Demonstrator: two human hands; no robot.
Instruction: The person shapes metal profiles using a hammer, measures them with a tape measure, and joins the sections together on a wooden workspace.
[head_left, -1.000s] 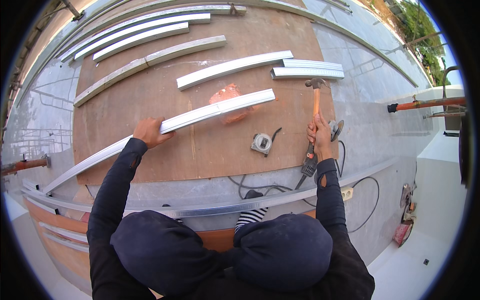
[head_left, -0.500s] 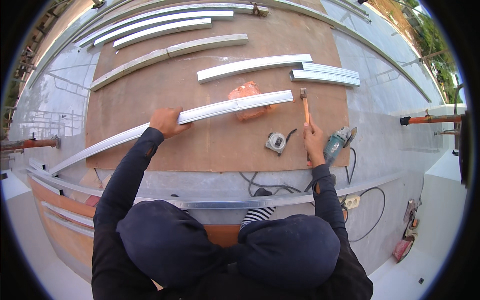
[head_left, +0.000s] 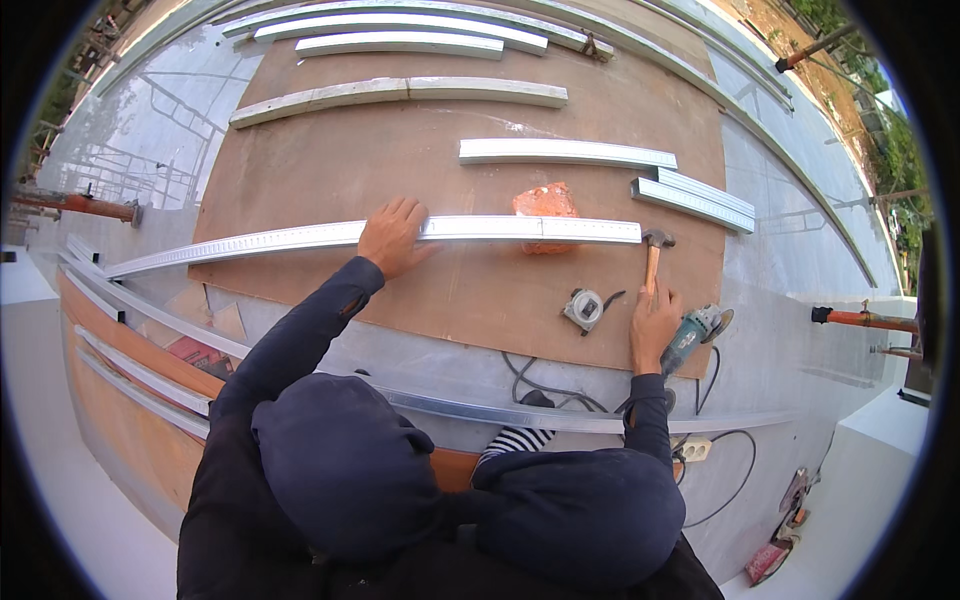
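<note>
My left hand is closed around a long silvery metal channel. Near its right end, the channel rests over an orange-red brick; its far left end reaches beyond the brown board. My right hand grips the wooden handle of a claw hammer. The hammer's head is right beside the channel's right end; whether they touch I cannot tell. Left of my right hand lies a tape measure, and just right of it a green angle grinder.
Shorter metal channels and a pale bar lie across the brown board. Close to my feet runs another long metal strip. Black cords and a socket block are at the lower right.
The whole view has turned, so the channel now appears nearly level. More of its dash-marked face shows. Both hands keep their holds, and the hammer head is still by the channel's right end.
</note>
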